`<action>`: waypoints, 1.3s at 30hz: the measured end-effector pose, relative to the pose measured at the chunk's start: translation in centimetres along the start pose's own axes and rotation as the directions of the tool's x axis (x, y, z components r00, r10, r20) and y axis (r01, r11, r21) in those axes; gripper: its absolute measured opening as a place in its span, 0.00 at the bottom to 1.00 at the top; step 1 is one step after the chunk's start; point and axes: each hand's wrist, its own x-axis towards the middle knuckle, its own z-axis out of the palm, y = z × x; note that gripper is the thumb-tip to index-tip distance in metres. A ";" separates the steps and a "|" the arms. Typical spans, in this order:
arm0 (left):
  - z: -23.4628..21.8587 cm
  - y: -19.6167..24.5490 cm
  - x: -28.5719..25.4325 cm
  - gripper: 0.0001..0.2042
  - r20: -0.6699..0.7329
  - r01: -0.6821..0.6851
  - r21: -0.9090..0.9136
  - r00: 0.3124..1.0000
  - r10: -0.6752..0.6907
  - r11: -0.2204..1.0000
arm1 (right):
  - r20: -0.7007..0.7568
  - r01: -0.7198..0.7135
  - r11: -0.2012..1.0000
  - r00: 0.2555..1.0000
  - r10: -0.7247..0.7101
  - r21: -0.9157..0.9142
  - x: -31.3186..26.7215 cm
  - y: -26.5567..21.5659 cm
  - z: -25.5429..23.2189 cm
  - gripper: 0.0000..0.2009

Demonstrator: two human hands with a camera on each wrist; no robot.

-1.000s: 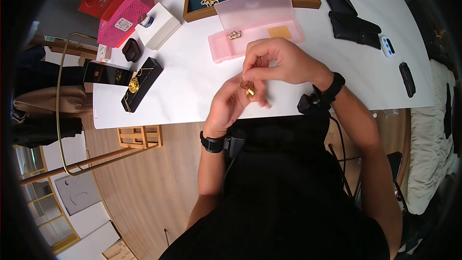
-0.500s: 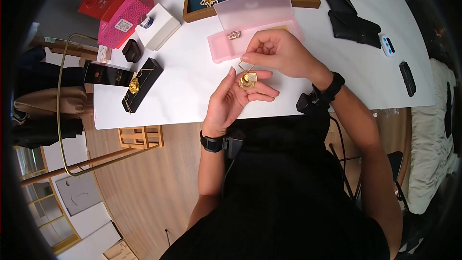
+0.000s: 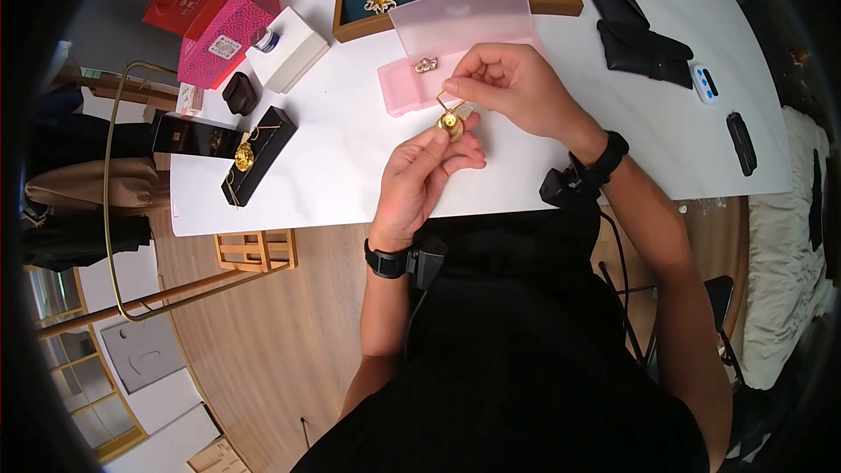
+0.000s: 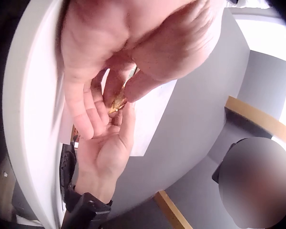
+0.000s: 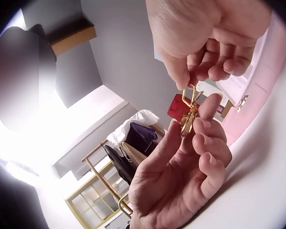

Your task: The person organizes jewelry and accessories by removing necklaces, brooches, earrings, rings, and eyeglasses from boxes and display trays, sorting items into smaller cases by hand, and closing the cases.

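Observation:
A gold pendant piece (image 3: 450, 125) with a yellow centre is between the two hands, above the white table. The left hand (image 3: 415, 177) pinches its round part between thumb and fingers, palm turned up. From above, the right hand (image 3: 524, 95) pinches a thin angular gold loop at the top of the piece. In the right wrist view the gold piece (image 5: 188, 120) hangs from that loop, the left hand (image 5: 181, 176) below it and the right hand (image 5: 205, 38) above. The left wrist view shows only part of the gold piece (image 4: 117, 102) between fingers.
Behind the hands stands an open pink case (image 3: 399, 93) holding a small ornament (image 3: 426, 64). Farther back is a jewellery tray (image 3: 349, 28). To the left lie a black box (image 3: 273, 129) with a gold piece, and boxes; black pouches (image 3: 644, 54) lie at the right.
The gold piece has turned and risen slightly toward the pink case. The left hand, spread under it half a second ago, has closed thumb and fingers on it; the right hand has moved up slightly.

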 end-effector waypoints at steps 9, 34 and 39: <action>-0.1 0.1 -0.2 0.16 -0.139 -0.088 0.077 0.985 0.098 0.993 | -0.024 -0.027 1.000 0.999 0.027 -0.004 -0.2 -1.0 -0.2 0.08; 2.0 0.7 -0.4 0.10 -0.160 -0.343 0.571 0.844 0.511 0.746 | 0.133 0.166 0.981 0.975 -0.178 0.095 -0.6 -1.8 -0.8 0.05; 4.1 2.7 -1.5 0.08 0.053 -0.228 0.958 0.734 0.677 0.172 | 0.251 0.118 0.992 0.960 -0.125 0.041 -0.8 -2.1 -0.5 0.04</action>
